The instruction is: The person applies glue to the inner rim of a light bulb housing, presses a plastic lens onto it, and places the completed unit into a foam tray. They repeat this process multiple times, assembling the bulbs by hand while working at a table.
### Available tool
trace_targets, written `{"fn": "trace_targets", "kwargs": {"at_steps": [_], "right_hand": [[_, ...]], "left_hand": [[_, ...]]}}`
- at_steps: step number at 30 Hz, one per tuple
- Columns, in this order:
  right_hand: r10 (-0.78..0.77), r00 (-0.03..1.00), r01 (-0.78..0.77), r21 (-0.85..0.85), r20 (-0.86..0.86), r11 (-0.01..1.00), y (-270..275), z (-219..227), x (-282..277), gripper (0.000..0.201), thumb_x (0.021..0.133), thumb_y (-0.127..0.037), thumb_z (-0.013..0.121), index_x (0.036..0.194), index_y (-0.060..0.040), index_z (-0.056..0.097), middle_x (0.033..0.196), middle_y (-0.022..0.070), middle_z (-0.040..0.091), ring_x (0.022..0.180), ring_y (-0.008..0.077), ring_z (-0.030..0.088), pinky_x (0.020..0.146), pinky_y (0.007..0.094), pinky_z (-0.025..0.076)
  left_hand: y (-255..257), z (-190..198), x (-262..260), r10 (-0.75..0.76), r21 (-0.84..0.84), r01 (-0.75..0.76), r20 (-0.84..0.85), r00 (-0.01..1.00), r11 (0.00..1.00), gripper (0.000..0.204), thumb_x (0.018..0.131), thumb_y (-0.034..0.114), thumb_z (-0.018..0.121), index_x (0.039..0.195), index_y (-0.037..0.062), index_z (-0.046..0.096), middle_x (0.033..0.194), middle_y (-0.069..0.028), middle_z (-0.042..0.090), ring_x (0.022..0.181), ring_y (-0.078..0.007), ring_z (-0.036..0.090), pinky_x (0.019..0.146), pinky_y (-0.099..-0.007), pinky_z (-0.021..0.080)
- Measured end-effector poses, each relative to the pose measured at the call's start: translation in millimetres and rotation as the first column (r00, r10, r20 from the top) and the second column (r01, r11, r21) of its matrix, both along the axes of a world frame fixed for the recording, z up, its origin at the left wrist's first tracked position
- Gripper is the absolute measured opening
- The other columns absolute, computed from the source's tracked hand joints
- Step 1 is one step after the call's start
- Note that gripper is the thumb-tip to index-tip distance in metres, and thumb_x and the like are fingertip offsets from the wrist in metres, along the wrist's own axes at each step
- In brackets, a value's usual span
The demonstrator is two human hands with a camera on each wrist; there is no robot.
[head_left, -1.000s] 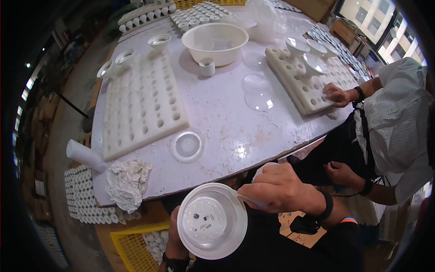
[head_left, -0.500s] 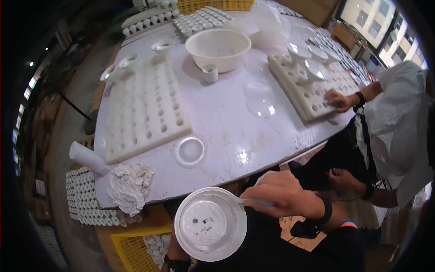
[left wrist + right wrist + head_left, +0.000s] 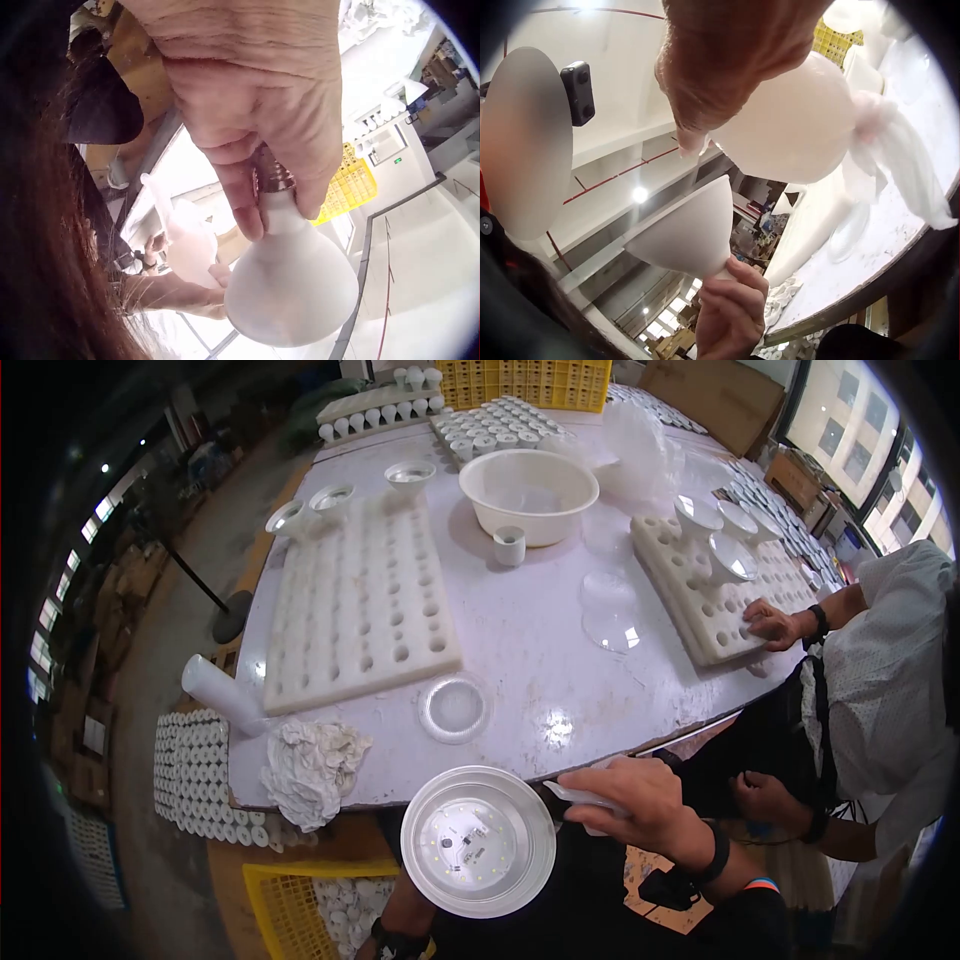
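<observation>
My left hand (image 3: 255, 97) grips a white reflector bulb (image 3: 292, 277) by its metal screw base. In the head view the bulb's wide open mouth faces up, showing a round LED board (image 3: 466, 842) with small yellow dots inside. My right hand (image 3: 640, 800) has its fingers curled round a whitish squeeze bag (image 3: 795, 124) with a knotted tail. The bag's pointed tip (image 3: 562, 792) is right at the bulb's upper right rim. A clear round lens (image 3: 455, 708) lies on the table edge in front of the bulb.
A holed foam block (image 3: 360, 610) lies left, bulbs at its far end. Beyond are a white basin (image 3: 530, 495) and a small white cup-like piece (image 3: 509, 546). At right, another person's hand (image 3: 775, 623) rests by a second foam block (image 3: 715, 645). A crumpled cloth (image 3: 315, 765) lies front left.
The head view has shifted, so the table appears lower and further right. The bag's tip has drawn slightly outward along the bulb's rim. Both hands keep their holds.
</observation>
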State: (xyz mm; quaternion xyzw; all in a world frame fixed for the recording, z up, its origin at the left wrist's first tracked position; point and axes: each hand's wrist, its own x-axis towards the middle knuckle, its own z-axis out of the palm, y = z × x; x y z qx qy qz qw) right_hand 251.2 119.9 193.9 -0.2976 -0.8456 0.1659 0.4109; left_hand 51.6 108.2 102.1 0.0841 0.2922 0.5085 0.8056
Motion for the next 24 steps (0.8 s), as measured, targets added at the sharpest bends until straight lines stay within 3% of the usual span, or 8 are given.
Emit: {"fn": "trace_targets", "kwargs": {"at_steps": [7,12,13,15,18,19,21,24], "right_hand": [[-0.015,1.0,0.014,0.039,0.026,0.999,1.4,-6.7,-6.9,0.038,0.066,-0.007,0.076,0.102,-0.0041,0.064,0.055,0.0028,0.05,0.045,0.0147,0.05,0.042,0.0253,0.038],[0.01,0.999,-0.012,0.034,0.049,0.999,1.9,-9.3,-7.3,0.04,0.065,-0.006,0.076,0.104,-0.0046,0.064,0.056,0.0032,0.051,0.045,0.014,0.05,0.042,0.0252,0.038],[0.009,0.998,-0.012,0.035,0.065,0.999,1.7,-9.0,-7.5,0.041,0.065,-0.006,0.076,0.104,-0.0048,0.064,0.056,0.0033,0.052,0.045,0.0137,0.05,0.042,0.0252,0.039],[0.012,0.998,-0.014,0.036,0.066,0.999,2.0,-10.8,-7.5,0.041,0.065,-0.006,0.076,0.104,-0.005,0.064,0.056,0.0033,0.052,0.045,0.0136,0.05,0.042,0.0251,0.038],[0.012,0.997,-0.015,0.044,0.072,0.999,2.0,-12.9,-7.5,0.042,0.064,-0.006,0.077,0.105,-0.0053,0.064,0.057,0.003,0.052,0.045,0.0134,0.05,0.041,0.0251,0.038],[0.009,0.997,-0.013,0.054,0.077,0.998,2.1,-13.0,-7.4,0.043,0.064,-0.006,0.077,0.105,-0.0053,0.064,0.056,0.0027,0.052,0.045,0.0133,0.049,0.041,0.0251,0.038],[0.01,0.996,-0.015,0.057,0.087,0.998,1.9,-11.3,-7.4,0.044,0.064,-0.006,0.077,0.105,-0.0053,0.063,0.056,0.0025,0.052,0.045,0.0134,0.049,0.041,0.0253,0.038],[0.01,0.995,-0.017,0.069,0.097,0.997,1.5,-11.5,-7.4,0.044,0.064,-0.006,0.077,0.106,-0.0053,0.063,0.056,0.0021,0.051,0.045,0.0138,0.048,0.042,0.0259,0.038]], "left_hand": [[-57.3,-10.9,-26.7,-0.004,-0.065,0.004,-0.001,1.0,0.998,0.042,0.093,0.025,0.044,0.126,-0.0015,0.044,0.122,-0.0185,0.053,0.107,-0.0255,0.057,0.089,-0.0398,0.05],[-62.5,-6.0,-27.8,0.014,-0.094,-0.015,-0.006,1.0,0.995,0.043,0.092,0.026,0.047,0.125,-0.0018,0.047,0.118,-0.0179,0.056,0.102,-0.0241,0.06,0.084,-0.0369,0.053],[-63.8,-13.5,-31.2,0.015,-0.095,-0.015,-0.006,1.0,0.995,0.043,0.092,0.026,0.047,0.125,-0.0018,0.047,0.118,-0.0179,0.056,0.102,-0.0241,0.06,0.084,-0.0369,0.053],[-70.0,-46.2,-45.1,-0.164,0.035,0.167,-0.078,0.983,0.985,0.046,0.096,0.033,0.037,0.131,0.004,0.036,0.128,-0.0189,0.045,0.115,-0.0281,0.05,0.094,-0.0405,0.046],[-84.3,-87.5,-56.8,-0.174,0.005,0.175,-0.113,0.978,0.985,0.045,0.096,0.033,0.037,0.13,0.0038,0.037,0.127,-0.0188,0.045,0.113,-0.027,0.052,0.092,-0.0384,0.049],[-82.8,-80.0,-53.6,-0.173,0.005,0.175,-0.112,0.978,0.985,0.045,0.096,0.033,0.037,0.13,0.0038,0.037,0.127,-0.0188,0.045,0.113,-0.027,0.052,0.092,-0.0384,0.049],[-78.1,-57.3,-44.8,-0.031,-0.13,0.021,-0.077,0.997,0.991,0.016,0.087,0.009,0.055,0.1,0.0017,0.06,0.092,-0.0111,0.066,0.08,-0.017,0.065,0.073,-0.0302,0.055],[-78.3,-55.5,-45.0,-0.01,-0.158,0.0,-0.062,0.998,0.987,0.016,0.087,0.008,0.055,0.101,0.0012,0.061,0.092,-0.0111,0.066,0.079,-0.0164,0.065,0.071,-0.029,0.055]]}}
